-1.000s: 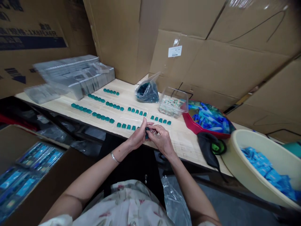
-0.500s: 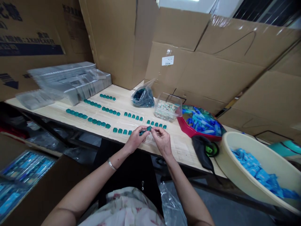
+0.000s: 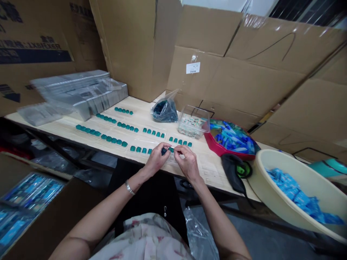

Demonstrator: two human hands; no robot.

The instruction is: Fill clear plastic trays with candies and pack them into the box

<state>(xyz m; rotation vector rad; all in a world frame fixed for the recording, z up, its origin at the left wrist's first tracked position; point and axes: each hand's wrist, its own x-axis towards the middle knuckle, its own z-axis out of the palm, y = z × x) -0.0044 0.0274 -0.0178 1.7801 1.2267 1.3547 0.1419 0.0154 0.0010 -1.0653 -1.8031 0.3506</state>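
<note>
Green blocks [image 3: 114, 140] are lined up mostly left of a clear box [image 3: 207, 125]. In front of the box, the fingertips of the left hand [image 3: 156, 157] are closed on a green piece [image 3: 171, 149], also pinched by the right hand [image 3: 188, 159]. Blue packets [image 3: 233, 136] are piled right of the box.

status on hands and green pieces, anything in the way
Left hand and right hand pinching a green piece. More green pieces in rows beyond. Nothing seen blocking either hand.
</note>
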